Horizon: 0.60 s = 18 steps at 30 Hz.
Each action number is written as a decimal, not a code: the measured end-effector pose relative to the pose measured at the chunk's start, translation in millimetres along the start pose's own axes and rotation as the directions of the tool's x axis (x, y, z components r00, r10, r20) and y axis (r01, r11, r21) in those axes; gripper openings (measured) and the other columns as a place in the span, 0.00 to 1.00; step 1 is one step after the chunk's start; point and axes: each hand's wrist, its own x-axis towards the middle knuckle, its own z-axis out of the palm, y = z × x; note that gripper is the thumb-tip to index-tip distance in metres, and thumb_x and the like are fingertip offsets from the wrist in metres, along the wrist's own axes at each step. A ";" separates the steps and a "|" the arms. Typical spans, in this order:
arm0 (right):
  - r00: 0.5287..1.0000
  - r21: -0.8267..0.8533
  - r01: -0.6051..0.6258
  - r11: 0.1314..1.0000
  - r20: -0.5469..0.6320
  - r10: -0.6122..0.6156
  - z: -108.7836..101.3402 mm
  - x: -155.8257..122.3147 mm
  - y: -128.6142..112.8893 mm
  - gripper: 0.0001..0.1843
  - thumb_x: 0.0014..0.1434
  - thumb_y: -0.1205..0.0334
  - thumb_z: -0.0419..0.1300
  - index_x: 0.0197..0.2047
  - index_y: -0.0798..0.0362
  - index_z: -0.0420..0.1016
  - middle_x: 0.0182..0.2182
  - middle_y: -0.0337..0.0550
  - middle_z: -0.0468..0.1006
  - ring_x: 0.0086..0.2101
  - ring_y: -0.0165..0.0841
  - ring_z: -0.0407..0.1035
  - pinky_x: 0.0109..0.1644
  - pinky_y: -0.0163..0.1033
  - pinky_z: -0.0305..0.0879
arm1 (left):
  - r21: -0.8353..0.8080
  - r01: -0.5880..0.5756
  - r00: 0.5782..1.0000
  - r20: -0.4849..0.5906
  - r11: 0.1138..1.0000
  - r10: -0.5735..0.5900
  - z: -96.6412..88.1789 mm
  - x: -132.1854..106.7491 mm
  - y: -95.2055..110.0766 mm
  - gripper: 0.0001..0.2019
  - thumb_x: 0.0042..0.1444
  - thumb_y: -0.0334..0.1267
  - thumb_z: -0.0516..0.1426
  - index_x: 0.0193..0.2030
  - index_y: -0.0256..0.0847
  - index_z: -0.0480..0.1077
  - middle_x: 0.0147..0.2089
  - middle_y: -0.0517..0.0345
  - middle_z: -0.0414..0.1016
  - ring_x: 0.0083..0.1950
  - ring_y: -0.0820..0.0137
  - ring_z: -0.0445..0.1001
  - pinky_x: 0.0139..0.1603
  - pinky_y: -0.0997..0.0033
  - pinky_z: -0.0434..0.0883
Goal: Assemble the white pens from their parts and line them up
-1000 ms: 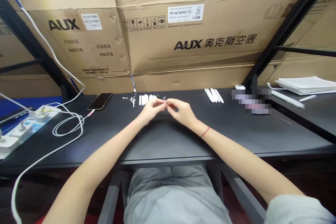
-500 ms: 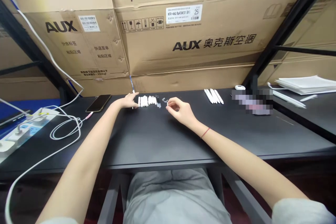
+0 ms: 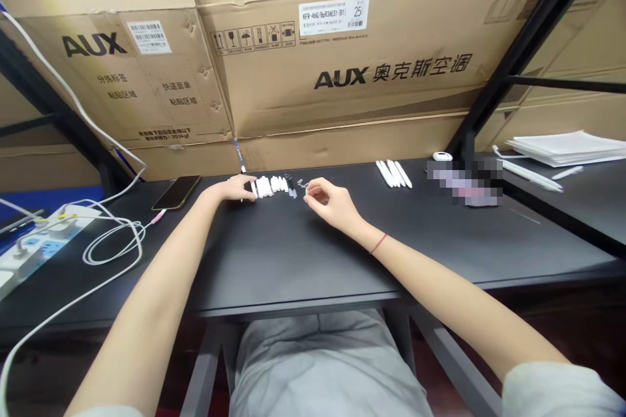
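Note:
My left hand (image 3: 235,187) rests at the left end of a row of small white pen parts (image 3: 265,187). Its thumb and forefinger are spread apart beside the leftmost piece; whether they touch it is hard to tell. Shorter white pieces (image 3: 279,184) and dark, clear-tipped pieces (image 3: 292,187) continue the row to the right. My right hand (image 3: 328,199) is beyond these, thumb and forefinger curled together in a pinch. Anything between those fingertips is too small to make out. Tiny clear pieces (image 3: 303,184) lie just left of the right fingertips.
Several white pens (image 3: 394,174) lie to the right. A phone (image 3: 176,193), a white cable (image 3: 139,244) and a power strip (image 3: 44,244) are on the left. Farther right are a white case (image 3: 443,156) and stacked paper (image 3: 567,146). Cardboard boxes (image 3: 274,104) stand behind the black table (image 3: 293,260).
The view has shifted slightly. My left hand has come down closer to the left end of the row, its fingers less stretched. My right hand stays pinched in nearly the same place.

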 end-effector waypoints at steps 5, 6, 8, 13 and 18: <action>1.000 0.004 -0.010 1.000 0.009 0.010 -0.5 -0.2 -0.7 0.04 0.52 0.59 0.58 0.33 0.49 0.68 0.26 0.38 0.77 0.28 0.32 0.73 0.36 0.39 0.71 | 0.006 0.013 1.000 0.013 1.000 -0.013 -3.6 -5.1 1.1 0.43 0.37 0.51 0.62 0.63 0.39 0.61 0.68 0.42 0.55 0.68 0.49 0.54 0.66 0.55 0.54; 1.000 0.010 -0.013 1.000 0.011 0.013 -0.7 -0.2 -1.1 0.04 0.52 0.60 0.58 0.33 0.49 0.68 0.26 0.38 0.77 0.28 0.32 0.73 0.36 0.39 0.71 | 0.011 0.013 1.000 -0.001 1.000 -0.013 -5.7 -8.1 1.6 0.43 0.37 0.51 0.62 0.63 0.39 0.62 0.68 0.42 0.56 0.68 0.49 0.54 0.66 0.54 0.54; 1.000 0.026 -0.017 1.000 0.015 0.017 -0.9 -0.3 -2.2 0.04 0.51 0.60 0.59 0.33 0.49 0.68 0.26 0.37 0.76 0.28 0.32 0.73 0.37 0.39 0.71 | -0.013 -0.012 0.996 -0.084 1.000 0.011 -9.4 -17.3 4.4 0.40 0.39 0.49 0.63 0.62 0.41 0.63 0.67 0.44 0.58 0.68 0.50 0.54 0.66 0.54 0.53; 0.991 0.282 -0.115 0.952 0.093 0.092 4.0 1.8 -5.3 0.10 0.49 0.57 0.63 0.33 0.49 0.67 0.26 0.37 0.77 0.30 0.32 0.73 0.40 0.41 0.72 | -0.337 -0.322 0.939 -0.237 0.885 0.251 0.4 -46.4 39.5 0.33 0.41 0.44 0.63 0.58 0.46 0.66 0.67 0.49 0.58 0.61 0.57 0.64 0.57 0.57 0.66; 0.959 0.639 -0.281 0.716 0.163 0.230 7.3 6.3 -1.9 0.19 0.44 0.53 0.68 0.35 0.49 0.65 0.28 0.36 0.78 0.32 0.33 0.75 0.44 0.45 0.73 | -0.660 -0.434 0.879 -0.160 0.613 0.450 34.6 -51.1 95.4 0.29 0.37 0.32 0.63 0.51 0.50 0.72 0.70 0.52 0.51 0.47 0.64 0.74 0.45 0.59 0.73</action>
